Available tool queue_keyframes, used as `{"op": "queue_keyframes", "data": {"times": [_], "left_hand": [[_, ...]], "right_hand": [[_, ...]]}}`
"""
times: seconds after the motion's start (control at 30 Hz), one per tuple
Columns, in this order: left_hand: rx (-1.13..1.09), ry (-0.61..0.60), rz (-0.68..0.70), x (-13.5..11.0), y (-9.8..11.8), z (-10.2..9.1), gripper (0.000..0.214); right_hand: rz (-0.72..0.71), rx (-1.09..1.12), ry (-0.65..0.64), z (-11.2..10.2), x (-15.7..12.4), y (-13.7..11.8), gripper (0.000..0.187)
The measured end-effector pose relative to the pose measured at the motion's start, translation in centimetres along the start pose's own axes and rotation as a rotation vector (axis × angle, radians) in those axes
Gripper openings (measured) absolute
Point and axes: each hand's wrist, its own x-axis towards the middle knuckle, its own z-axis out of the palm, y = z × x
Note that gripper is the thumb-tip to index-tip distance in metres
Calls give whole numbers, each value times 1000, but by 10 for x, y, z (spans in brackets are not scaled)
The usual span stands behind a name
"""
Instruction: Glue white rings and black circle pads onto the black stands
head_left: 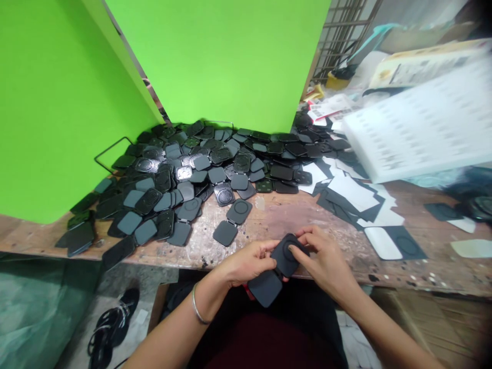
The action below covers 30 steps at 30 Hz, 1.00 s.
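Between my two hands is a dark folding pad (266,288), made of two hinged square panels and spread open above the table's front edge. My left hand (251,261) grips it near the hinge, a bracelet on that wrist. The fingers of my right hand (317,251) hold the upper panel by its far corner, and the thumb presses on the ring mark there. Close by on the table lies a similar unfolded pad (226,233). A large heap of such pads (184,174) spreads behind it.
Tall green panels (230,61) stand behind the heap. To the right lie white and dark sheets (351,195), a white sticker beside a dark ring-marked sheet (409,243), and a white foam block (423,118). Sandals (111,328) are on the floor at lower left.
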Motion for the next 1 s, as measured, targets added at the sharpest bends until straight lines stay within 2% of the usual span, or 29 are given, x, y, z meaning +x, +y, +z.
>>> {"op": "queue_keyframes", "data": {"times": [0.1, 0.17, 0.2, 0.3, 0.37, 0.43, 0.6, 0.67, 0.73, 0.77, 0.83, 0.9, 1.0], "left_hand": [[9, 23, 29, 1, -4, 1, 59], [2, 27, 29, 0, -6, 2, 58], [-8, 25, 23, 0, -6, 1, 59], [-64, -5, -12, -2, -5, 0, 61], [-94, -28, -21, -2, -6, -1, 61], [-85, -29, -4, 1, -10, -1, 60], [28, 53, 94, 4, -22, 9, 49], [127, 90, 130, 1, -18, 10, 41], [250, 173, 171, -5, -9, 3, 36], [339, 254, 200, -8, -3, -3, 35], [559, 478, 259, -12, 8, -22, 33], [767, 689, 262, -13, 14, -44, 30], [903, 888, 215, -11, 12, -69, 28]], "right_hand": [[-75, -305, -17, -4, 0, 1, 22], [-18, -424, -37, -8, 2, 4, 25], [44, -416, -54, -9, 4, 7, 28], [234, -110, -154, -11, 7, 12, 34], [286, 200, -254, -9, 6, 12, 32], [296, 405, -295, -4, 5, 10, 29], [325, 402, -96, 11, 5, 7, 48], [407, 420, -93, 14, 7, 11, 52], [471, 444, -96, 13, 8, 17, 55], [475, 448, -73, 11, 9, 20, 56], [429, 439, 6, 7, 8, 27, 56], [364, 410, 58, 5, 6, 34, 54], [263, 319, 68, 8, -1, 43, 51]]}}
